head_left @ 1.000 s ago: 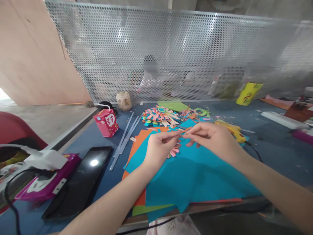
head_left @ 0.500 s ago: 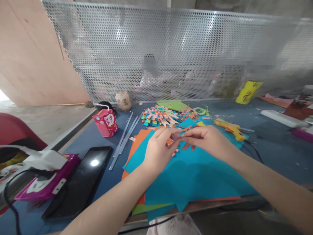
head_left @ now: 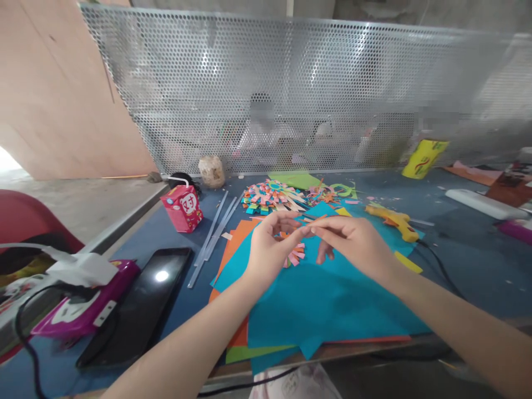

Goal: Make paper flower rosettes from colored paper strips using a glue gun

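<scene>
My left hand [head_left: 268, 246] and my right hand [head_left: 357, 238] meet fingertip to fingertip over a stack of coloured sheets, with a blue sheet [head_left: 332, 305] on top. A thin orange strip [head_left: 318, 220] shows at the pinched fingers of my right hand. The left thumb and fingers close on the same spot, and the strip's end there is mostly hidden. Below the left hand, a small pink and orange fringed flower [head_left: 296, 255] lies on the blue sheet, partly covered. Behind the hands sits a bigger pile of multicoloured fringed flowers [head_left: 270, 197].
Clear glue sticks [head_left: 220, 227], a red drink carton [head_left: 183, 208], a phone [head_left: 137, 305] and a purple power strip [head_left: 83, 310] lie on the left. To the right is a yellow glue gun [head_left: 394, 221] with its cord. A perforated metal screen [head_left: 291, 72] stands behind.
The left fingers have spread a little from the thumb, and more of the small fringed flower shows. A yellow piece has come into sight beside the right wrist. The view has shifted slightly.
</scene>
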`<move>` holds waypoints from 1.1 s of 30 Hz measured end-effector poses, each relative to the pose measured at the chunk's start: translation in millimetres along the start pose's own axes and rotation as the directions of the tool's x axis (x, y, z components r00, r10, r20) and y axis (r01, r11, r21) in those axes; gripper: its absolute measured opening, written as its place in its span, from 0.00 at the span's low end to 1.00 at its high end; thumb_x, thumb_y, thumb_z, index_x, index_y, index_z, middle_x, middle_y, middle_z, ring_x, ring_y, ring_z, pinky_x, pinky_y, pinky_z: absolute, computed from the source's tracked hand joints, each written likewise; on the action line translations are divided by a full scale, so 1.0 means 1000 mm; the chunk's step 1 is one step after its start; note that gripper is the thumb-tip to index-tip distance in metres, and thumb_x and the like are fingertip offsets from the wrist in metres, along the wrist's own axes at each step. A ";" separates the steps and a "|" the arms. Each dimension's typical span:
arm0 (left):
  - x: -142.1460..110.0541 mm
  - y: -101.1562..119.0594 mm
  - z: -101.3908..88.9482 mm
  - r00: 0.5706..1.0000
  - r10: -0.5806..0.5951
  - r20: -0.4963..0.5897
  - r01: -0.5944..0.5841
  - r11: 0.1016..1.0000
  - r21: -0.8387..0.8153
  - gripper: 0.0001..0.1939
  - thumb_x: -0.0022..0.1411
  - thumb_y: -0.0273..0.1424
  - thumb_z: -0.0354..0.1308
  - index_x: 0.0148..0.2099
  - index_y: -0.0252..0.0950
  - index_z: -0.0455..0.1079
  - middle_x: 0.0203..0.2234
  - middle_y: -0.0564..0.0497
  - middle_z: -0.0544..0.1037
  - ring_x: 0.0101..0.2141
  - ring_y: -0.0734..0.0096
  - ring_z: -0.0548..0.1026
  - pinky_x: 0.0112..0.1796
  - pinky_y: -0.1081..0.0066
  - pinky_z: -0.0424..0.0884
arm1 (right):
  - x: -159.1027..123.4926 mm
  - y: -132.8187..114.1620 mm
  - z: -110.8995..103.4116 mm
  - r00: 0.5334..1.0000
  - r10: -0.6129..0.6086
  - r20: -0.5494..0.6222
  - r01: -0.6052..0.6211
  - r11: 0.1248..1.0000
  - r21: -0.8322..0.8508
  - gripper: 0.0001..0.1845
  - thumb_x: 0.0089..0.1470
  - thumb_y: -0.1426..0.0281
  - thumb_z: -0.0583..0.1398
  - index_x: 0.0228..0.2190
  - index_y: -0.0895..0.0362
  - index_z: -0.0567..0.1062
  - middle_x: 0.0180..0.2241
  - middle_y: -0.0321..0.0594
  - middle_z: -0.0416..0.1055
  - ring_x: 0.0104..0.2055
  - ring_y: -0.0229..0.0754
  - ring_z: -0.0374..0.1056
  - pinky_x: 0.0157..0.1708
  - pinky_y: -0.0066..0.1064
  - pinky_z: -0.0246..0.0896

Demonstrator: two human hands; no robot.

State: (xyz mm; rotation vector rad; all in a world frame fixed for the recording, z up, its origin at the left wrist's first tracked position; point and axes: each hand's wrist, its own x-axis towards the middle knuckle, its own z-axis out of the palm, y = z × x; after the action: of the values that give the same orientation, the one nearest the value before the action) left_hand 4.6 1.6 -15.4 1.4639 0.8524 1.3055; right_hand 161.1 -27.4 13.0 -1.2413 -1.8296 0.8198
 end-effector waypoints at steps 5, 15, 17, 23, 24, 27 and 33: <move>-0.004 0.003 0.002 0.997 0.068 0.019 -0.069 0.996 0.059 0.14 0.49 0.30 0.62 0.41 0.35 0.68 0.28 0.51 0.74 0.20 0.80 0.72 0.17 0.81 0.68 | -0.001 -0.003 0.000 0.997 -0.032 -0.070 0.030 0.999 -0.030 0.10 0.50 0.64 0.57 0.28 0.56 0.75 0.20 0.33 0.71 0.18 0.33 0.66 0.18 0.24 0.57; -0.006 0.004 0.003 0.996 -0.006 0.094 0.008 1.000 -0.015 0.17 0.48 0.32 0.63 0.42 0.36 0.67 0.29 0.53 0.72 0.15 0.83 0.69 0.12 0.80 0.65 | 0.003 0.010 -0.005 0.999 0.002 0.036 -0.005 0.995 0.099 0.11 0.52 0.64 0.56 0.31 0.57 0.74 0.14 0.31 0.69 0.16 0.32 0.66 0.16 0.22 0.56; -0.005 0.003 0.002 0.994 -0.034 0.107 0.039 0.998 -0.042 0.18 0.48 0.34 0.63 0.42 0.36 0.66 0.30 0.53 0.72 0.16 0.82 0.69 0.13 0.80 0.65 | 0.001 0.008 -0.005 0.999 -0.025 0.040 0.021 0.995 0.101 0.10 0.53 0.64 0.56 0.31 0.56 0.74 0.15 0.31 0.70 0.17 0.32 0.67 0.18 0.22 0.58; -0.001 -0.004 0.001 0.944 -0.211 0.253 0.267 0.940 -0.210 0.19 0.49 0.36 0.63 0.43 0.35 0.66 0.30 0.52 0.72 0.18 0.81 0.70 0.14 0.80 0.59 | -0.005 0.003 -0.005 0.993 -0.114 -0.020 0.115 0.993 0.036 0.07 0.53 0.67 0.56 0.30 0.55 0.74 0.18 0.31 0.71 0.20 0.32 0.68 0.22 0.22 0.62; -0.001 -0.004 0.001 0.932 -0.228 0.282 0.297 0.925 -0.235 0.19 0.49 0.35 0.63 0.42 0.35 0.67 0.30 0.52 0.72 0.19 0.81 0.70 0.15 0.80 0.60 | -0.006 0.003 -0.005 0.987 -0.154 -0.038 0.154 0.988 0.000 0.07 0.53 0.68 0.56 0.29 0.55 0.74 0.19 0.31 0.71 0.21 0.32 0.68 0.24 0.22 0.63; -0.002 -0.005 0.000 0.907 -0.250 0.340 0.364 0.871 -0.331 0.18 0.48 0.33 0.64 0.42 0.35 0.68 0.28 0.53 0.72 0.22 0.81 0.70 0.20 0.79 0.61 | -0.009 0.004 -0.003 0.959 -0.275 -0.075 0.264 0.956 -0.128 0.07 0.53 0.71 0.55 0.29 0.55 0.74 0.20 0.32 0.72 0.23 0.32 0.69 0.25 0.23 0.63; -0.002 -0.004 0.000 0.897 -0.241 0.369 0.399 0.801 -0.446 0.18 0.46 0.31 0.66 0.42 0.36 0.69 0.26 0.55 0.71 0.22 0.81 0.69 0.23 0.77 0.63 | -0.011 0.003 0.000 0.957 -0.268 -0.113 0.268 0.963 -0.019 0.08 0.55 0.72 0.54 0.32 0.54 0.73 0.18 0.31 0.71 0.21 0.32 0.68 0.23 0.23 0.64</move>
State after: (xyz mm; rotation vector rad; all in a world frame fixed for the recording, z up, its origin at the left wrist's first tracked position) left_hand 5.0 1.1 -19.8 0.9935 0.4731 0.9231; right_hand 165.0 -36.7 7.9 -0.9917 -1.8541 0.5823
